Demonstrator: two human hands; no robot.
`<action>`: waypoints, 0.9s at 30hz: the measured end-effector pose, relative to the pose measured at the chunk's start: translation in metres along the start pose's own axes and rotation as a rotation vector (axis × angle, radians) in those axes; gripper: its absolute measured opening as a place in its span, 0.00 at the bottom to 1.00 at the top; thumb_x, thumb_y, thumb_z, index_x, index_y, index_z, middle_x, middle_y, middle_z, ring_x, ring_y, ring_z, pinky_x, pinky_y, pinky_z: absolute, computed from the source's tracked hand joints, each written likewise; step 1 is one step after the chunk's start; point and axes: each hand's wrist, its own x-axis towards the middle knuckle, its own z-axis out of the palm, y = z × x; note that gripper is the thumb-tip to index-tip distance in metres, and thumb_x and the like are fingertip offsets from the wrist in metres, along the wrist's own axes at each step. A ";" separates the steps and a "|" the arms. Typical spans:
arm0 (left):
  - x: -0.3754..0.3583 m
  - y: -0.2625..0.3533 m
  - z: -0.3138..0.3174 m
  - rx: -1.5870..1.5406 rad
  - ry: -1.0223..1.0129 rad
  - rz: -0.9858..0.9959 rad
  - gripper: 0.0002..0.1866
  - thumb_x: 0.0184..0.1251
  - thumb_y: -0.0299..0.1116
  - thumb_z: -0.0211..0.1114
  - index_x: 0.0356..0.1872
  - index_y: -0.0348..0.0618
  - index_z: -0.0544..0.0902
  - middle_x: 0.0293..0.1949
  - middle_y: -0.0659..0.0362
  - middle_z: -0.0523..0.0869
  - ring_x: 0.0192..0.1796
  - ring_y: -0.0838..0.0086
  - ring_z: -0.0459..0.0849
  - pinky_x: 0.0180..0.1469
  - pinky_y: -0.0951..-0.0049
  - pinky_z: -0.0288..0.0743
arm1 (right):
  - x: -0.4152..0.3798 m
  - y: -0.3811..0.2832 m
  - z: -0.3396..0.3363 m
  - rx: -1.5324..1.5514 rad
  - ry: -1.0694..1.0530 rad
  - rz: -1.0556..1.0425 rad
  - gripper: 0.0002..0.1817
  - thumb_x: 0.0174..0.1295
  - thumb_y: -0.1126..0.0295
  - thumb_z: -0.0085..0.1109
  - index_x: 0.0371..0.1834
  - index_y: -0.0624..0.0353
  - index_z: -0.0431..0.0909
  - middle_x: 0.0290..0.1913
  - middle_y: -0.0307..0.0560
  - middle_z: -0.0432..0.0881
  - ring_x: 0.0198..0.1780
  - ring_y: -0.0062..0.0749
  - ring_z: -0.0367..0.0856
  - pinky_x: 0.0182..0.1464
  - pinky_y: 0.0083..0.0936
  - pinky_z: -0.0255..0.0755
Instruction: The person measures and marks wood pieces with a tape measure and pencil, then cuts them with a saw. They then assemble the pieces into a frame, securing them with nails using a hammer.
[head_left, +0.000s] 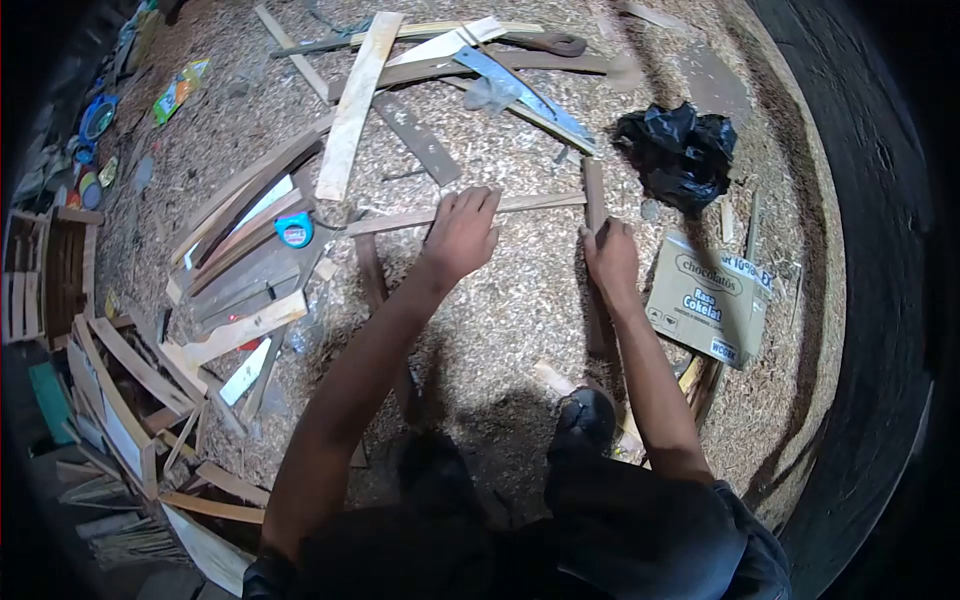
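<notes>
My left hand (463, 235) grips a thin wooden crosspiece (540, 203) near its middle, fingers curled over the far edge. The crosspiece spans left to right, and its right end meets an upright-running wooden strip (594, 188). My right hand (613, 258) is closed around that strip just below the joint. Under the crosspiece's left end lies another wooden strip (370, 270), running back toward my feet and partly covered by my left forearm. Whether any nails hold the joints I cannot make out.
Wood shavings cover the ground. Beyond my hands lie a blue handsaw (525, 98), a long pale board (360, 105) and a black plastic bag (685, 155). A blue tape measure (294, 230) and loose slats are at left, a flattened cardboard piece (705, 300) at right, wooden crates (70, 265) far left.
</notes>
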 end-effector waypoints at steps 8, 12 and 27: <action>0.021 -0.019 0.022 -0.082 0.004 -0.155 0.16 0.71 0.34 0.61 0.56 0.41 0.82 0.51 0.52 0.82 0.57 0.56 0.78 0.61 0.54 0.69 | -0.014 0.015 -0.015 0.090 0.055 -0.133 0.21 0.68 0.62 0.61 0.53 0.71 0.73 0.45 0.69 0.79 0.44 0.68 0.82 0.46 0.52 0.79; 0.022 -0.023 0.008 -0.172 0.152 -0.093 0.14 0.70 0.31 0.63 0.53 0.37 0.83 0.48 0.47 0.83 0.52 0.49 0.80 0.56 0.53 0.72 | -0.025 0.010 -0.014 0.059 -0.054 -0.086 0.20 0.67 0.63 0.61 0.53 0.69 0.73 0.46 0.70 0.78 0.44 0.66 0.83 0.45 0.52 0.79; 0.020 -0.026 0.011 -0.130 0.126 -0.052 0.14 0.68 0.31 0.65 0.51 0.37 0.83 0.45 0.47 0.83 0.50 0.48 0.81 0.54 0.53 0.73 | -0.023 -0.001 -0.002 0.126 -0.177 -0.115 0.25 0.64 0.64 0.65 0.59 0.68 0.73 0.48 0.67 0.77 0.43 0.65 0.83 0.45 0.51 0.80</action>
